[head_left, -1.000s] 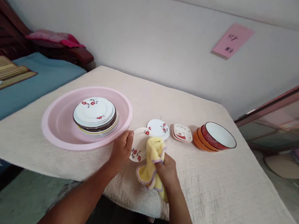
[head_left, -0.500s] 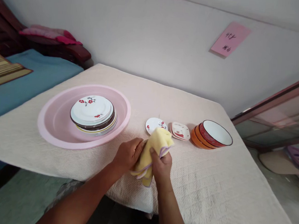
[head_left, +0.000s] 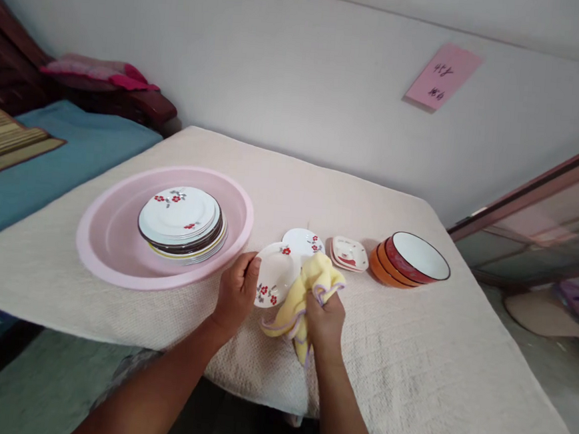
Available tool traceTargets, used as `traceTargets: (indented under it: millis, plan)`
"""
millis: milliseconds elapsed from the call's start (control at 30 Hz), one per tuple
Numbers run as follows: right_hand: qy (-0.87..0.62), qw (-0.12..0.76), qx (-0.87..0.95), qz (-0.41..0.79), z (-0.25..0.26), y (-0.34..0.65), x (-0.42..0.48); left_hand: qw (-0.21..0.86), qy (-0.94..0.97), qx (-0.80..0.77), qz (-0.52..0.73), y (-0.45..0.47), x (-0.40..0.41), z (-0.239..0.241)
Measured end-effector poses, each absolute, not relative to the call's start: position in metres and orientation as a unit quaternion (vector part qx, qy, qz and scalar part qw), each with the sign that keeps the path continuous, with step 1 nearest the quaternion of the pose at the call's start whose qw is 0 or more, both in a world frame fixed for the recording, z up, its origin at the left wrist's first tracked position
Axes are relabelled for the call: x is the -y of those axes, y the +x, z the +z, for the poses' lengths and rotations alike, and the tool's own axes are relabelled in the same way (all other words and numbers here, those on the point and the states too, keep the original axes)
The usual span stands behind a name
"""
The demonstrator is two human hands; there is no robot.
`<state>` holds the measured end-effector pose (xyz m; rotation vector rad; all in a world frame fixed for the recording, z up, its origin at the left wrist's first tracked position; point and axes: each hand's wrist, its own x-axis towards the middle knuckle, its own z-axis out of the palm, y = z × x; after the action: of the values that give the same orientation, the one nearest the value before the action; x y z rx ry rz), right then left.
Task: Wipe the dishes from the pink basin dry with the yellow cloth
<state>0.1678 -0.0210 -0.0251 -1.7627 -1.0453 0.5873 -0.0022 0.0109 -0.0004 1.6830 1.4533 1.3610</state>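
Note:
My left hand point(head_left: 236, 292) grips the left edge of a small white plate point(head_left: 277, 275) with red flowers, thumb on its face. The plate is tilted toward me above the table. A yellow cloth point(head_left: 308, 292) with purple edging is bunched in my right hand point(head_left: 326, 319) and covers the plate's right side. Just behind lies another flowered plate point(head_left: 300, 240) on the table. Beside it sits a short stack of squarish white dishes point(head_left: 351, 254) with a red pattern.
A pink basin point(head_left: 113, 230) on the left holds a stack of plates point(head_left: 179, 214). On the right stand stacked orange and red bowls point(head_left: 411, 260). Everything rests on a cream-covered table point(head_left: 388, 358) against the wall, where a pink note point(head_left: 443, 77) hangs.
The cloth has moved right with my right hand, uncovering the plate in my left hand. My left hand has shifted slightly left.

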Motion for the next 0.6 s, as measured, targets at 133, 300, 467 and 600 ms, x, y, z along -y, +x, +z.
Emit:
traceTargets:
  millis: [133,300,467,600]
  plan:
    - [-0.68,0.576,0.317,0.326,-0.039,0.181,0.018,0.28,0.607,-0.536,0.515,0.0,-0.011,0.002]
    - [-0.647,0.609,0.334,0.315,-0.051,0.184,0.017,0.336,0.646,-0.514,0.453,0.008,-0.007,-0.004]
    - [-0.683,0.525,0.443,0.249,-0.045,0.171,0.017,0.387,0.68,-0.459,0.42,0.011,-0.005,-0.005]
    - [-0.654,0.456,0.567,0.208,-0.033,0.154,0.021,0.445,0.657,-0.442,0.418,0.008,-0.007,-0.005]
